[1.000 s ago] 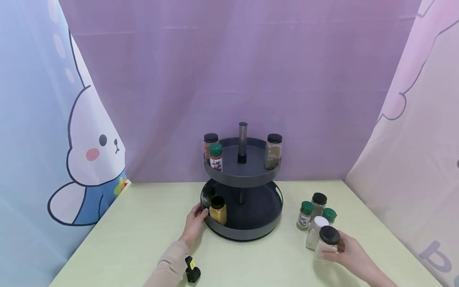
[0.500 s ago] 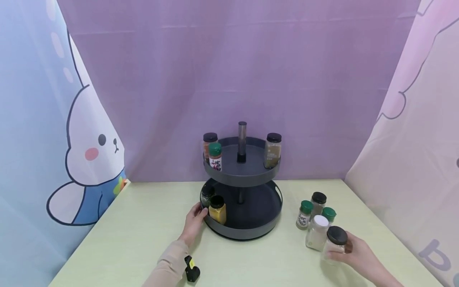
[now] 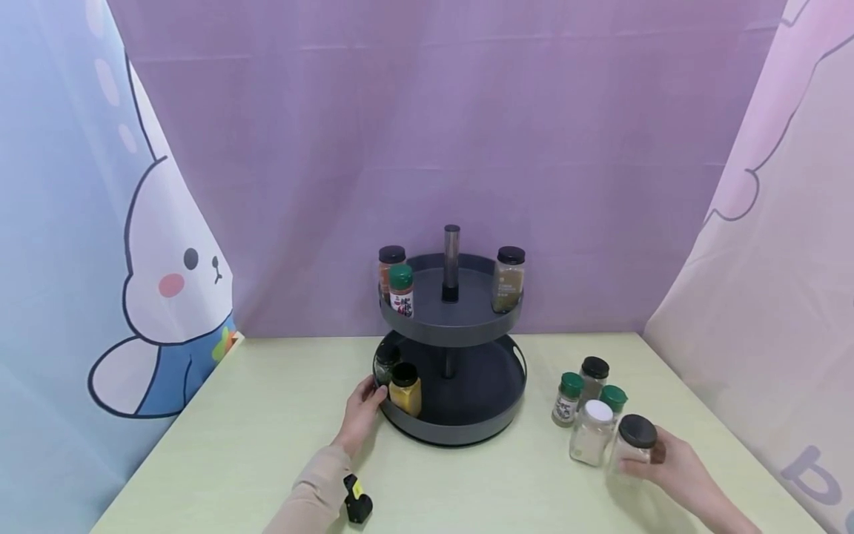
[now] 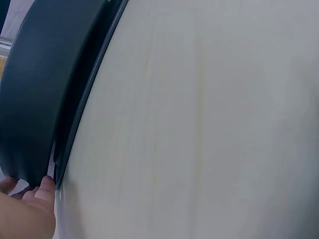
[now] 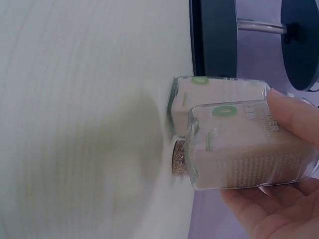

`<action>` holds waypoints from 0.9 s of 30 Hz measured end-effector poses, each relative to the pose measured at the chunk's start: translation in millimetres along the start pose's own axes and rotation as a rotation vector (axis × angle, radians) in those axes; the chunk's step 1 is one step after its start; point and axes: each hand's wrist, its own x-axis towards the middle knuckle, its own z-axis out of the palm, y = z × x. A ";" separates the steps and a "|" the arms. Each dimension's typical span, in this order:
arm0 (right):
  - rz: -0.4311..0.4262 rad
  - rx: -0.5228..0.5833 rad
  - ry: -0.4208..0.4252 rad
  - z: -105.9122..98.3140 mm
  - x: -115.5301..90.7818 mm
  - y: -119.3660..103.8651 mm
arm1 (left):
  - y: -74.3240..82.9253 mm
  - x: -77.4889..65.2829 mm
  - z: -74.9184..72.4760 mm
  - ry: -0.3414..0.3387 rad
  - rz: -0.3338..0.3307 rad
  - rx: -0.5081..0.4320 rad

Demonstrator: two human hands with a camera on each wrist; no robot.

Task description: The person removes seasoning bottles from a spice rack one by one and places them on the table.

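Observation:
My left hand (image 3: 360,414) grips the left rim of the lower tier of a dark grey two-tier spice turntable (image 3: 460,436). In the left wrist view the fingers (image 4: 46,188) wrap the tier's wall at a cut-out handle. My right hand (image 3: 677,469) holds a square glass spice jar (image 5: 244,149) with a black lid (image 3: 637,431) and pale powder inside. That jar is upright, just right of a white-lidded jar (image 3: 591,439) on the table. A yellow-filled jar (image 3: 405,397) and a dark-lidded jar (image 3: 385,363) stand on the lower tier, near my left fingers.
Behind the white-lidded jar stand two green-lidded bottles, one a labelled bottle (image 3: 565,404), and a black-lidded jar (image 3: 593,374). The upper tier (image 3: 454,335) carries a green-lidded bottle (image 3: 402,293) and two black-lidded jars. A small black-and-yellow object (image 3: 358,504) lies near my left sleeve.
My right hand has carried the black-lidded jar a little to the right and slightly farther back, uncovering more of the white-lidded jar. The left hand stays on the turntable's rim.

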 end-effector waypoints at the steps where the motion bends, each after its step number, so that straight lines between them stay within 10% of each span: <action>1: 0.000 0.001 0.003 -0.2 0.8 1.2 | -0.2 0.3 0.0 0.000 0.001 -0.002; 27: 0.173 0.013 -0.032 4.3 10.0 24.0 | -1.1 -0.5 -0.7 -0.006 0.040 0.015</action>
